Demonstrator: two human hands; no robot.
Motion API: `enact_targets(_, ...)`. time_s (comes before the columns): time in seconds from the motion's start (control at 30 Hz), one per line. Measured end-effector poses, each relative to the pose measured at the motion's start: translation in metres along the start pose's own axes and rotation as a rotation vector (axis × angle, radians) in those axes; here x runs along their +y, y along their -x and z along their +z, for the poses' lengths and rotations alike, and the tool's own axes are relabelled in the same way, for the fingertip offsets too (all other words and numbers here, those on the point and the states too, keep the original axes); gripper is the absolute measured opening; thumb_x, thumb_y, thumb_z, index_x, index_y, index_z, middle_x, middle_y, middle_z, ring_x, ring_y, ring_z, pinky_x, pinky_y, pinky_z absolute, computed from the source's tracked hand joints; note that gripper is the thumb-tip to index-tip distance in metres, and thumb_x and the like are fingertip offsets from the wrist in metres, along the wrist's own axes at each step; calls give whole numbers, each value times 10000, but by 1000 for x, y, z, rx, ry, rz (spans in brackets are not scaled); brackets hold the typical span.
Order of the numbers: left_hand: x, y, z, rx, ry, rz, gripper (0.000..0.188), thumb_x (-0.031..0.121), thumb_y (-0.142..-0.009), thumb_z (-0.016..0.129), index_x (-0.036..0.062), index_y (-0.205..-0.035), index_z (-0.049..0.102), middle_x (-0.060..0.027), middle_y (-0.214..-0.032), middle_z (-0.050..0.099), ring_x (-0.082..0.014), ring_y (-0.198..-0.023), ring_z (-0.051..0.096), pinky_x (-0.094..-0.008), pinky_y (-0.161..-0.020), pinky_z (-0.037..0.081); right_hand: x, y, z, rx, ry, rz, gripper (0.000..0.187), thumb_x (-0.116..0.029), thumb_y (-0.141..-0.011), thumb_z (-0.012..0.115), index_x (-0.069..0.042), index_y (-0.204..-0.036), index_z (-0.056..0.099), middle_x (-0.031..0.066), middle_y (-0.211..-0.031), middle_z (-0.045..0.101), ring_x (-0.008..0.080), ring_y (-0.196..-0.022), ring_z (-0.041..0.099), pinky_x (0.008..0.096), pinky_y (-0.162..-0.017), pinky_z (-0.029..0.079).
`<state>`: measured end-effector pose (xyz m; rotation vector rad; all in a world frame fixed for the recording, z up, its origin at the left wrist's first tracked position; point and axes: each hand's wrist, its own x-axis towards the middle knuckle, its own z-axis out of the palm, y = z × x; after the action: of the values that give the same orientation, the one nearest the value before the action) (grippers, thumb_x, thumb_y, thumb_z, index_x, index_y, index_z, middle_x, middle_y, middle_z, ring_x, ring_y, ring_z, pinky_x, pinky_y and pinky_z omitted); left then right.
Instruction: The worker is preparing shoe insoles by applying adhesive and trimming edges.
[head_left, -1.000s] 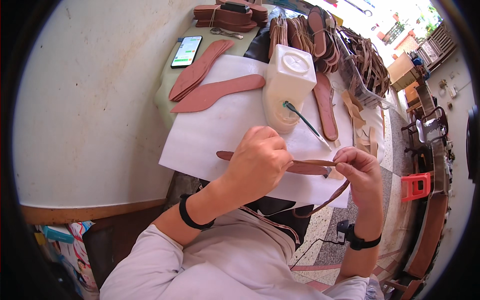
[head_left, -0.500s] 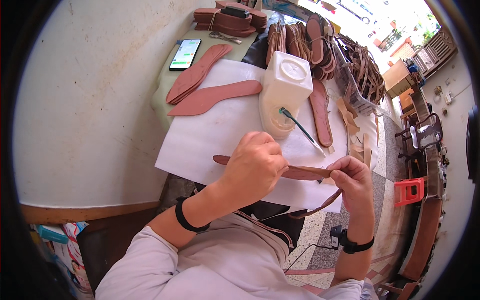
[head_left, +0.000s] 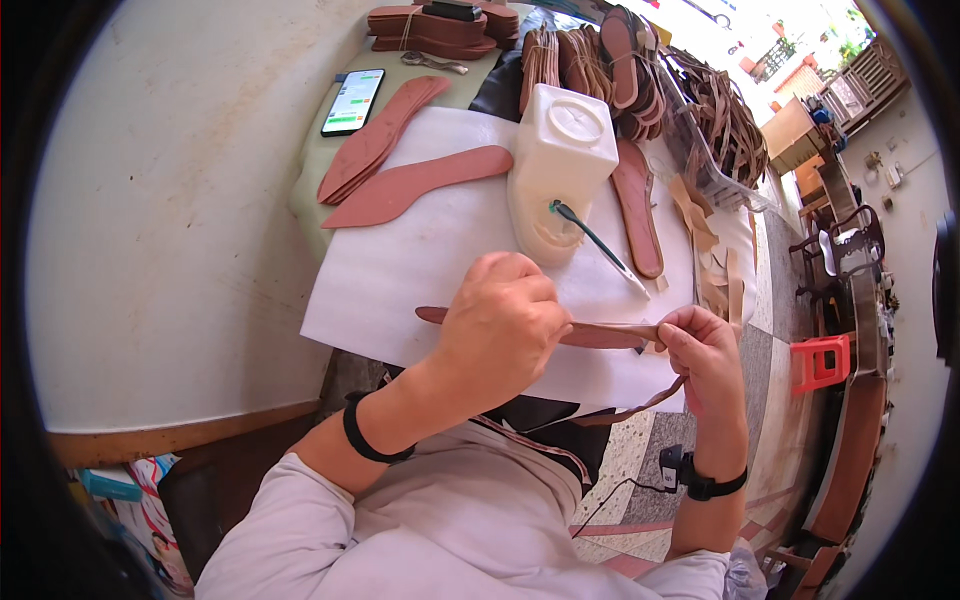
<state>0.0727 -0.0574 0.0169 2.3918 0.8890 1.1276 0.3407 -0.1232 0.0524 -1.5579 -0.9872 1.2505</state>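
Note:
My left hand (head_left: 503,322) is closed in a pinch, and my right hand (head_left: 703,355) pinches too. Between them they hold a thin brown leather strip (head_left: 648,405) stretched taut; its loose tail curves down from the right hand. Just under the stretched strip lies a narrow reddish-brown insole (head_left: 600,338), its tip showing left of my left hand, its middle hidden behind that hand. Whether the strip touches the insole I cannot tell. Beyond my hands stands a cream plastic bottle (head_left: 568,155) with an opening low in its side, and a dark-handled brush (head_left: 600,248) sticks out of it.
Loose insoles (head_left: 420,187) and a pile of insoles (head_left: 385,135) lie on the white sheet (head_left: 365,290), near a phone (head_left: 353,102). Behind are bundled insoles (head_left: 630,75) and a clear bin of strips (head_left: 715,165). A red stool (head_left: 820,365) stands on the floor at right.
The strip between my hands is drawn straighter, and both hands have shifted slightly. The whole view has moved a little, so the table's things sit further up and left.

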Motion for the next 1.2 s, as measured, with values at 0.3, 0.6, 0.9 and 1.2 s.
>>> enact_targets(0.3,2,-1,0,-7,-19,-14,55,64,-760,796,72,-808,771,-24,-811,692,-242,-926,626,-400,-899,451,9,1,-8,17,10,42,109,-119,-909,731,-17,-943,711,7,-757,677,3,-559,424,171,-492,279)
enact_targets(0.6,3,-4,1,-8,-15,-10,63,40,-753,792,63,-808,770,-26,-798,692,-243,-920,626,-392,-882,451,20,0,-13,2,-41,74,111,-124,-913,736,-22,-950,714,0,-759,675,-5,-548,395,172,-486,264)
enact_targets(0.9,2,-4,2,-4,-1,-4,59,41,-756,793,62,-807,772,-26,-778,688,-240,-898,626,-388,-871,450,32,-3,-14,3,-40,72,119,-131,-913,745,-27,-965,722,-12,-773,681,-9,-562,404,171,-496,270)
enact_targets(1.2,1,-4,1,-12,1,-5,55,44,-763,791,57,-813,774,-33,-782,690,-244,-901,625,-387,-864,450,44,-6,-13,7,-66,52,116,-106,-914,739,-24,-990,707,-10,-822,686,2,-626,485,161,-540,333)
